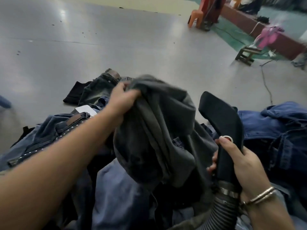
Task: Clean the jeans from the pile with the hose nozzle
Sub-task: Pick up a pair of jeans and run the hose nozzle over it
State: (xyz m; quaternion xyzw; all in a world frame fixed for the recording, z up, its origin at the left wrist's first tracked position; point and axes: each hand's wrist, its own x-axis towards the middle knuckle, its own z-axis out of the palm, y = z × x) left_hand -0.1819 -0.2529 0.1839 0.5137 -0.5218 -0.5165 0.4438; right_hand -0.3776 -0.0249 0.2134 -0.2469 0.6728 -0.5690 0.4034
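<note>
Dark grey jeans lifted off the pile, nozzle held ready beside them.

The left hand (123, 98) has its grip bunched in the crumpled charcoal-grey denim jeans (159, 128), raised above the heap of blue and black jeans (54, 130) on the grey floor (116, 39). The right hand (240, 163) grips the black flat-mouthed plastic hose nozzle (221, 123) on its ribbed grey hose (222, 211), mouth just beside the cloth. Next, I judge, the fabric wants spreading taut and the nozzle mouth brought against it.

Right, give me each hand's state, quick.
Left hand: closed, gripping the dark grey jeans lifted above the pile.
Right hand: closed around the black hose nozzle.
</note>
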